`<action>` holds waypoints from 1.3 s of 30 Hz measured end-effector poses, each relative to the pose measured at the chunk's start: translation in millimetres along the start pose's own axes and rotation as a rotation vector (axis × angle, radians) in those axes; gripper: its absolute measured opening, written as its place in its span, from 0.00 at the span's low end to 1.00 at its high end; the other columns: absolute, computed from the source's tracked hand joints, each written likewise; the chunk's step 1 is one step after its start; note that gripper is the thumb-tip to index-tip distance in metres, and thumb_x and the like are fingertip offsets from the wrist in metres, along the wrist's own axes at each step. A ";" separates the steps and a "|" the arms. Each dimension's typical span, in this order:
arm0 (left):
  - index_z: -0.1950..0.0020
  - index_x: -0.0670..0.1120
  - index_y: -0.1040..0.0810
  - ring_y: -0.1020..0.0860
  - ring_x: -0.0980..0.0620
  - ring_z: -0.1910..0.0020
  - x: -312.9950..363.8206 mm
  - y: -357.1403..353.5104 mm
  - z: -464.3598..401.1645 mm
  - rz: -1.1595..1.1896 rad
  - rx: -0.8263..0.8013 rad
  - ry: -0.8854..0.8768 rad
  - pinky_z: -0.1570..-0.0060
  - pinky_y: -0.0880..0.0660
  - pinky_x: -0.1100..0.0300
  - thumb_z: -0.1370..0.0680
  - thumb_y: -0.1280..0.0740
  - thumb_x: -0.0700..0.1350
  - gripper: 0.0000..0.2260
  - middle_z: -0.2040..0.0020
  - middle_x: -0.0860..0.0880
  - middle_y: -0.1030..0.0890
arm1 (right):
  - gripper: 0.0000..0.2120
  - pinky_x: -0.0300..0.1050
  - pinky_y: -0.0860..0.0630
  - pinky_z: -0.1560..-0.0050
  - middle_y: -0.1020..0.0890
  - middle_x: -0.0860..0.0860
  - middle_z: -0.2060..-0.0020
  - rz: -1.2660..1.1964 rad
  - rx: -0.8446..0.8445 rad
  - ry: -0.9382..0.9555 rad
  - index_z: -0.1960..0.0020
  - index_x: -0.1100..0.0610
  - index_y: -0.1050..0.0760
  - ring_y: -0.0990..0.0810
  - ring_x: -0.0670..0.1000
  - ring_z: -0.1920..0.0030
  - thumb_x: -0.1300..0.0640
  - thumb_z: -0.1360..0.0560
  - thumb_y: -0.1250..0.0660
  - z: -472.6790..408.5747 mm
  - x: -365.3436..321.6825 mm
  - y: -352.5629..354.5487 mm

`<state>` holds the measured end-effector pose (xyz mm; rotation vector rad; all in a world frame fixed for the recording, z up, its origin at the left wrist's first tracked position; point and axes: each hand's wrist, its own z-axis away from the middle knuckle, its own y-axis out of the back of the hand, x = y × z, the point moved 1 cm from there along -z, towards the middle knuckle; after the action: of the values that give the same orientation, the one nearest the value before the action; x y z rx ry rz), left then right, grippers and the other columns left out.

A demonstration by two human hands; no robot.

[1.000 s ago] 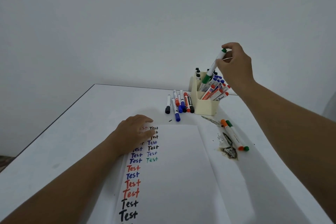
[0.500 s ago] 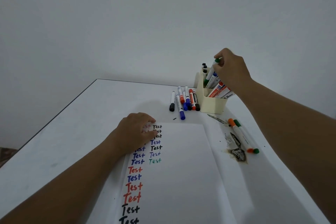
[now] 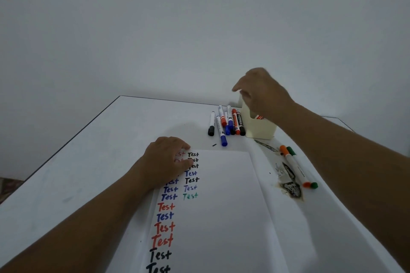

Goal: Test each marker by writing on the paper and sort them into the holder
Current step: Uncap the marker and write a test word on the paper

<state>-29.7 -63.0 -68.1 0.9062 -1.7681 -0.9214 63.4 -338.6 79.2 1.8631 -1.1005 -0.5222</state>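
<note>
Right hand (image 3: 264, 93) above the cream holder (image 3: 260, 129), fingers drooping loosely down and to the left, nothing visibly in the grip; slightly blurred, so the fingertips not sharp. Left hand (image 3: 167, 160) flat on the top left corner of the paper (image 3: 221, 206), fingers straight, pinning the sheet and covering part of the written "Test" column.

Untested cluster of markers (image 3: 226, 124) on the table (image 3: 88, 162) just left of the holder, lying side by side, long axes running roughly away from the viewer, caps toward the near edge; one blue-capped marker (image 3: 221, 132) reaching nearest the paper. Cluster below and slightly left of the right hand's fingertips, near; well apart from the left hand, though between the two hands. Right hand clearly the nearer and the free one.

Likely next: a short drop down-left to pinch a barrel across its long axis.

Orange marker (image 3: 292, 165) and green marker (image 3: 299, 165) lying side by side right of the paper, beside a dark stain (image 3: 290, 188).
</note>
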 end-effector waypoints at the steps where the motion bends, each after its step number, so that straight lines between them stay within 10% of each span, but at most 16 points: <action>1: 0.35 0.58 0.27 0.33 0.57 0.33 -0.4 0.0 0.0 -0.022 0.005 0.006 0.35 0.38 0.55 0.23 0.35 0.65 0.20 0.35 0.62 0.26 | 0.16 0.54 0.23 0.41 0.16 0.50 0.44 0.016 -0.064 0.062 0.38 0.52 0.18 0.28 0.53 0.33 0.64 0.19 0.39 -0.2 -7.9 -5.7; 9: 0.34 0.58 0.27 0.34 0.56 0.32 0.0 1.3 -0.9 -0.027 0.000 0.043 0.36 0.41 0.55 0.23 0.36 0.66 0.21 0.34 0.61 0.26 | 0.28 0.52 0.19 0.49 0.21 0.48 0.47 0.092 -0.571 0.091 0.34 0.41 0.22 0.23 0.50 0.51 0.69 0.23 0.39 7.7 -24.3 -65.5; 18: 0.32 0.58 0.28 0.35 0.54 0.30 3.0 3.0 -1.3 -0.060 -0.023 0.042 0.32 0.41 0.52 0.23 0.37 0.66 0.23 0.32 0.59 0.28 | 0.20 0.52 0.22 0.41 0.20 0.48 0.39 0.138 -0.649 0.215 0.33 0.43 0.23 0.21 0.53 0.40 0.62 0.19 0.37 15.4 -31.1 -86.7; 31: 0.26 0.55 0.35 0.39 0.53 0.26 6.7 10.0 4.6 0.049 0.116 0.105 0.28 0.41 0.52 0.23 0.34 0.63 0.28 0.27 0.55 0.31 | 0.05 0.43 0.24 0.66 0.22 0.39 0.69 -0.413 -0.039 0.036 0.48 0.51 0.22 0.22 0.43 0.69 0.55 0.24 0.30 32.2 -64.3 -22.4; 35: 0.25 0.53 0.35 0.37 0.54 0.28 11.6 13.5 8.0 0.083 0.197 0.097 0.30 0.39 0.53 0.21 0.34 0.60 0.27 0.29 0.55 0.30 | 0.04 0.55 0.16 0.63 0.16 0.53 0.66 -0.847 0.034 -0.122 0.52 0.55 0.22 0.15 0.56 0.63 0.61 0.26 0.32 39.2 -83.7 -2.7; 39: 0.48 0.52 0.25 0.23 0.53 0.50 9.9 17.6 6.8 0.090 0.317 0.080 0.52 0.25 0.57 0.17 0.40 0.54 0.07 0.52 0.56 0.22 | 0.06 0.42 0.19 0.62 0.14 0.57 0.61 -1.098 -0.017 -0.262 0.49 0.62 0.23 0.14 0.51 0.63 0.69 0.24 0.34 51.2 -96.1 3.0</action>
<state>-42.4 -62.3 -51.0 1.0376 -1.9003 -0.5480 -24.1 -281.8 47.8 2.3169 -0.1036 -1.3985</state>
